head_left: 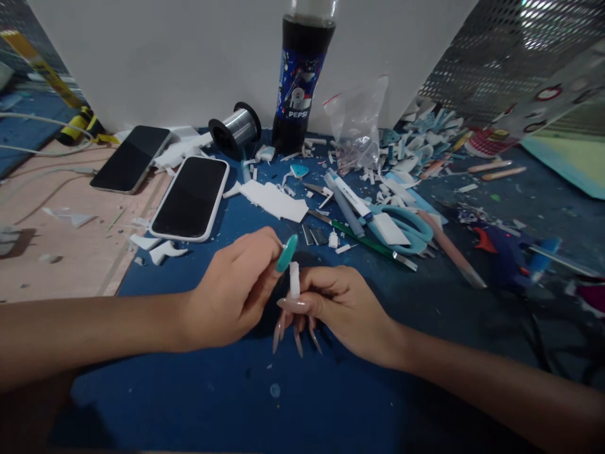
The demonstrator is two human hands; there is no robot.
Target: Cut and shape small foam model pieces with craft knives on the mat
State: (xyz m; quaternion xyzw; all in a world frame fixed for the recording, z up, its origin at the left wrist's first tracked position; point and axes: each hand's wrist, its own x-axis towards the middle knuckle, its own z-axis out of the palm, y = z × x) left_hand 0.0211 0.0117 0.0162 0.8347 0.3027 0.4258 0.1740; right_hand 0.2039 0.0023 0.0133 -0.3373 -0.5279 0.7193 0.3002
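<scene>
My left hand point(234, 290) is closed in a pinch on a small teal petal-shaped piece point(287, 253), held upright above the blue mat point(227, 391). My right hand point(338, 309), with long pointed nails, is closed on a small white strip point(294, 279) that stands just under the teal piece. The two pieces almost touch. Both hands hover over the mat's middle, close to me.
Two phones point(191, 197) point(130, 159) lie face up at the left. Behind stand a Pepsi bottle point(299, 75), a wire spool point(235, 130) and a plastic bag point(357, 126). Scissors point(409, 228), pens, white scraps and a blue glue gun point(508, 252) crowd the right.
</scene>
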